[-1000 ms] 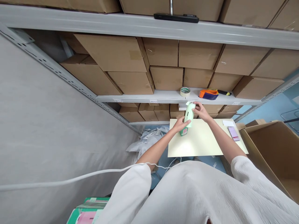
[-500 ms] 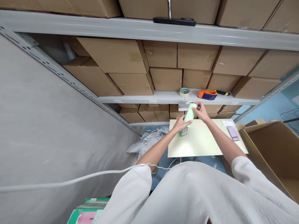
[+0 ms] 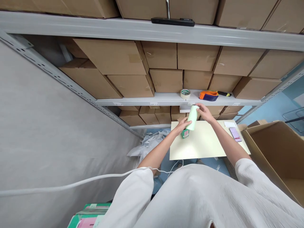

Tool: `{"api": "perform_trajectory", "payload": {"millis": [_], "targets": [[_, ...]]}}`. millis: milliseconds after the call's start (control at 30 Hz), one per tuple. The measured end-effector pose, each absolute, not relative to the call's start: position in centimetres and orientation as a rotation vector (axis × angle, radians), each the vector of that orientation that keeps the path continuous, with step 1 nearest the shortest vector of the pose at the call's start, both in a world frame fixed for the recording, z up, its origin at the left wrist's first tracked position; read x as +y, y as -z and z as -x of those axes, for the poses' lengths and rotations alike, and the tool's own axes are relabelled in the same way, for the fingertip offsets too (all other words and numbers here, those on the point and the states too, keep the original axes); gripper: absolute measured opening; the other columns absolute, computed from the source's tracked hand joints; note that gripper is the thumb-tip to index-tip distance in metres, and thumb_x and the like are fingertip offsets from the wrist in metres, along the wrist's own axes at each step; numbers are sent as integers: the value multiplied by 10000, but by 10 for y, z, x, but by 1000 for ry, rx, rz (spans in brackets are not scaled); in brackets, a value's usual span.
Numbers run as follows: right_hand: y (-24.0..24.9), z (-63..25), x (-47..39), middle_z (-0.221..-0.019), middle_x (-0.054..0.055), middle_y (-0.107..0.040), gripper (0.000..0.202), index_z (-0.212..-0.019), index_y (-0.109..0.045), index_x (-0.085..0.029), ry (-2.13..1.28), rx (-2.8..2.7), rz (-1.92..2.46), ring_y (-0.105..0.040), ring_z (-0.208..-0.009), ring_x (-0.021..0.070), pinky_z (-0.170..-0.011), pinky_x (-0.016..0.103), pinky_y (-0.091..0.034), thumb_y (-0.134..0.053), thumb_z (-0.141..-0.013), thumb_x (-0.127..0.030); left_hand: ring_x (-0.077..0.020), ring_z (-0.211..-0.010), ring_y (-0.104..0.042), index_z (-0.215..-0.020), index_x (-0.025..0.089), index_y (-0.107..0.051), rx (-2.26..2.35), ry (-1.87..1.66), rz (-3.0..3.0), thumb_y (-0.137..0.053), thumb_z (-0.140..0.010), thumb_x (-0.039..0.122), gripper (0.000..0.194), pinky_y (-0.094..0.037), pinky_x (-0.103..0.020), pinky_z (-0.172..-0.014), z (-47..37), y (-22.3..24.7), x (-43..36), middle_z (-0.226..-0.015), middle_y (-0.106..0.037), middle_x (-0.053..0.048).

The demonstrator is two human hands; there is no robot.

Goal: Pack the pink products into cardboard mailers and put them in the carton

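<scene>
A pale green bottle-shaped item [image 3: 193, 117] stands tilted over a small green box [image 3: 185, 133] on a cream board [image 3: 206, 142]. My left hand [image 3: 182, 125] grips its lower part and the box top. My right hand [image 3: 204, 112] is closed on its upper end. Both arms reach forward from white sleeves.
Grey metal shelves [image 3: 166, 99] hold several brown cartons. A tape roll [image 3: 185, 93] and an orange tape dispenser [image 3: 209, 95] lie on the shelf behind my hands. A phone [image 3: 235, 134] lies on the board's right side. An open carton [image 3: 275, 155] stands at right; a white cable [image 3: 71, 185] crosses at left.
The green item has come a little further out of the small green box and tilted. The view has shifted slightly left. Both hands keep their hold.
</scene>
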State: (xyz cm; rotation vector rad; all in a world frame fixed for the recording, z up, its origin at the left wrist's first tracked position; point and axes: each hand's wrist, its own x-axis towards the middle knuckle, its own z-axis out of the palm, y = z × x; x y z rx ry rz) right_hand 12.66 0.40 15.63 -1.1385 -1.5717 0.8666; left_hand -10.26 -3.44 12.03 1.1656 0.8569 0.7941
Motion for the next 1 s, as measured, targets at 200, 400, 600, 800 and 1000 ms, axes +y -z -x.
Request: {"api": "perform_trajectory", "payload": {"millis": [200, 400, 600, 800, 1000], "targets": [[-159, -115, -2, -1352, 117, -732, 500, -1239, -744, -241, -762, -1575, 1279, -675, -1250, 313, -1136, 522, -536, -755, -875, -583, -246, -946, -721, -1163, 159, -733, 919, -698, -1126, -942, -735, 573, 632, -555, -314, -787, 97, -119, -38, -1071, -779, -97], [-158, -110, -9, -1308, 99, -761, 461, -1250, -759, -249, -662, -1600, 1358, -697, -1209, 314, -1110, 531, -554, -744, -872, -513, -275, -1039, -735, -1198, 185, -715, 969, -734, -1156, -964, -729, 553, 646, -584, -349, -867, 99, -121, -40, -1161, -785, -112], [-158, -109, -14, -1452, 73, -719, 512, -1413, -715, -294, -595, -1748, 1326, -629, -1355, 316, -1182, 546, -510, -692, -921, -434, -290, -1146, -739, -1296, 206, -652, 955, -785, -997, -893, -829, 546, 626, -598, -404, -973, 93, -121, -41, -1210, -777, -116], [-158, -104, -22, -1560, 93, -629, 461, -1416, -728, -315, -420, -1891, 1234, -548, -1465, 330, -1278, 578, -412, -630, -1019, -527, -283, -1133, -734, -1262, 188, -674, 861, -787, -960, -954, -765, 530, 665, -584, -388, -967, 93, -120, -42, -1208, -778, -118], [-160, -103, -31, -1632, 91, -547, 480, -1405, -739, -351, -467, -1923, 1199, -457, -1545, 349, -1313, 598, -350, -600, -1036, -624, -270, -1156, -733, -1333, 225, -667, 861, -800, -930, -911, -811, 511, 644, -592, -344, -907, 98, -126, -38, -1278, -769, -104]]}}
